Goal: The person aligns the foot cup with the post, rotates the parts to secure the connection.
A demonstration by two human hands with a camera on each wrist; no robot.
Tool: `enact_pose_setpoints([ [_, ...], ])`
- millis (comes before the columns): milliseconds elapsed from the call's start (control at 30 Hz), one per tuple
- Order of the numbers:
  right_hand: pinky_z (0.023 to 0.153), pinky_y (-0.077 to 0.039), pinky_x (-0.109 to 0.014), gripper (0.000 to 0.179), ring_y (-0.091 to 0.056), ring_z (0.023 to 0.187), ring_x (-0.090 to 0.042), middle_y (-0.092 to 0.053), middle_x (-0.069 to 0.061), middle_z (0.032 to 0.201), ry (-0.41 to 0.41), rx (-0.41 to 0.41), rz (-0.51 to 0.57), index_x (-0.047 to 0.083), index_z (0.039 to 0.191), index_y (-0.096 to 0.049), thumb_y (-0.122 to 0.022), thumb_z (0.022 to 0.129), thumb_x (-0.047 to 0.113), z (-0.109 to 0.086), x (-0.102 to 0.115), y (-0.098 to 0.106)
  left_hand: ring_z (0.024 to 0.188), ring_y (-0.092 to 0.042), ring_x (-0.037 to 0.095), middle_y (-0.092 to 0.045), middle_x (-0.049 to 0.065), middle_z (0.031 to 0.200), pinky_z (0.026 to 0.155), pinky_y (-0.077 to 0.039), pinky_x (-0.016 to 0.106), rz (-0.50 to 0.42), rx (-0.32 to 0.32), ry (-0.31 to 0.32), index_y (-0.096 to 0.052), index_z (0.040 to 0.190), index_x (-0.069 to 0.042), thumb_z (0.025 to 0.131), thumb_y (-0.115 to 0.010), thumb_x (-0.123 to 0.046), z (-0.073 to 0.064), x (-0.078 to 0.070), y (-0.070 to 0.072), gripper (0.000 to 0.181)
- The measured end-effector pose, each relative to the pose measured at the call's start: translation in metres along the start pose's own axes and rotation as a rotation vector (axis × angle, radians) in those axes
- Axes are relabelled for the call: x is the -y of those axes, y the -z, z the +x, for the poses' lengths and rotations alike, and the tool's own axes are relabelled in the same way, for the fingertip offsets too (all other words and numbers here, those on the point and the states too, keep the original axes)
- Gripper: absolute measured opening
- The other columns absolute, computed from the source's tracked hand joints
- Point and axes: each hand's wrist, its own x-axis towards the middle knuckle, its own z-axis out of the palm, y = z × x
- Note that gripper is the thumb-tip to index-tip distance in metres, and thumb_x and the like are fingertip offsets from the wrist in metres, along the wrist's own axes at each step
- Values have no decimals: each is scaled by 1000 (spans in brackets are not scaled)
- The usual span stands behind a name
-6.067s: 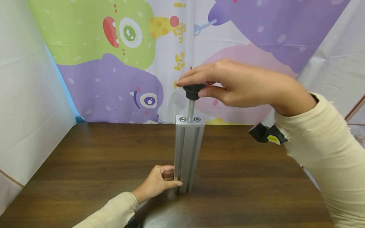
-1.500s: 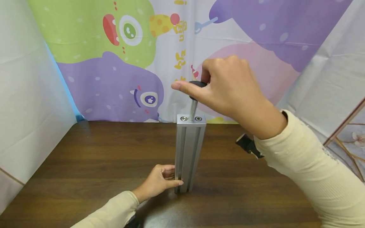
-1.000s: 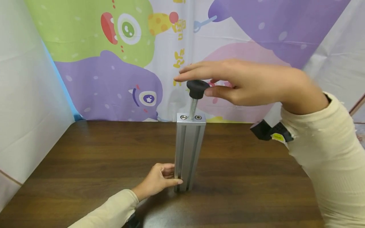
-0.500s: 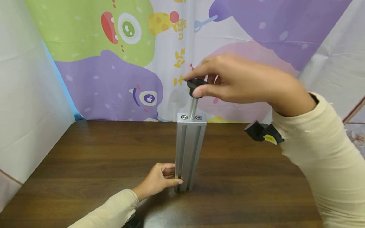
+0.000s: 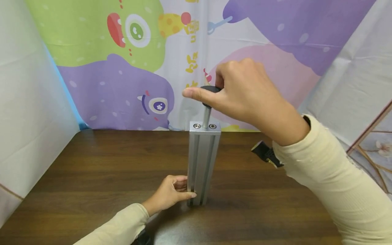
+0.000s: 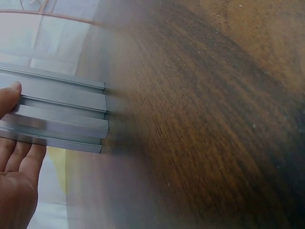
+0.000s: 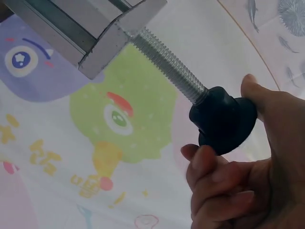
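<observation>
A silver aluminium profile (image 5: 202,160) with grooved sides stands upright on the table, two screws showing in its end plate (image 5: 205,127). From that plate rises the threaded rod (image 7: 171,64) of a leveling foot with a black flared base (image 7: 224,121). My right hand (image 5: 249,92) holds the black base, thumb stretched along its near side and fingers curled at its far side. In the right wrist view, the thumb and fingers sit on opposite edges of the base. Low on the profile, my left hand (image 5: 167,195) grips it between thumb and fingers; its fingertips are partly hidden behind in the head view.
The dark wood table (image 5: 107,163) reaches back to a printed cartoon curtain (image 5: 122,92). White cloth walls stand at left (image 5: 27,102) and right. A black wrist camera (image 5: 265,153) hangs below the right wrist.
My right hand has twisted round the black base: its thumb has swung to the left and its fingers have curled behind. Left hand and profile stay put. The rod's length shows no clear difference.
</observation>
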Motion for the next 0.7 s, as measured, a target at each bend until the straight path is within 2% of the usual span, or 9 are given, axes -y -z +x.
enact_pose_setpoints([
  [100, 47, -34, -27, 59, -38, 51, -13, -43, 2, 53, 18, 86, 17, 10, 58, -49, -48, 76, 67, 0, -2, 5, 94, -61, 23, -64, 18, 100, 81, -50, 26, 2, -3, 8, -55, 109, 10, 72, -74, -12, -1, 0, 0, 47],
  [167, 55, -41, -26, 54, -48, 59, -11, -57, 3, 68, 87, 183, 37, 11, 79, -61, -47, 79, 63, 0, -7, 12, 95, -61, 23, -64, 19, 100, 81, -50, 27, 12, -3, 13, -54, 111, 10, 72, -74, -14, -1, 0, 1, 50],
  [233, 66, -46, -23, 47, -54, 72, -7, -62, 5, 96, 208, 284, 68, 14, 108, -59, -49, 84, 53, 1, -14, 18, 95, -61, 24, -63, 19, 101, 82, -50, 27, 17, -3, 17, -52, 113, 11, 72, -74, -15, -1, 0, 1, 53],
  [267, 71, -47, -22, 44, -55, 81, -5, -59, 5, 108, 286, 326, 94, 16, 120, -53, -51, 87, 45, 2, -19, 21, 95, -61, 24, -63, 19, 102, 82, -50, 27, 22, -4, 18, -51, 113, 12, 72, -74, -15, -1, 0, 1, 55],
  [333, 75, -47, -18, 45, -53, 95, -3, -47, 7, 129, 446, 383, 153, 20, 132, -41, -54, 89, 25, 4, -28, 25, 95, -61, 24, -63, 19, 102, 82, -50, 27, 22, 0, 19, -51, 113, 12, 72, -74, -16, -1, 0, 2, 55],
  [400, 79, -45, -17, 53, -46, 110, -2, -34, 10, 139, 560, 416, 209, 24, 135, -36, -53, 88, 6, 7, -35, 28, 95, -61, 24, -63, 19, 101, 82, -50, 27, 18, 2, 20, -52, 113, 11, 72, -74, -15, -1, 1, 2, 54],
  [467, 80, -43, -17, 59, -36, 121, -1, -30, 11, 141, 614, 439, 251, 25, 135, -36, -49, 86, -6, 11, -38, 29, 93, -61, 23, -64, 18, 100, 81, -50, 26, 13, 2, 19, -54, 111, 10, 71, -75, -14, -1, 1, 2, 51],
  [600, 79, -42, -17, 62, -38, 119, 1, -42, 16, 132, 637, 441, 245, 25, 128, -47, -48, 81, -15, 17, -38, 29, 93, -61, 25, -64, 19, 99, 81, -50, 25, -5, 7, 13, -54, 110, 11, 72, -74, -11, -1, 1, 2, 48],
  [700, 75, -46, -15, 53, -48, 104, 3, -52, 16, 119, 615, 424, 222, 27, 123, -53, -54, 82, -8, 18, -38, 28, 94, -61, 25, -64, 19, 100, 81, -50, 26, -5, 9, 15, -55, 110, 10, 72, -74, -11, -1, 1, 2, 47],
])
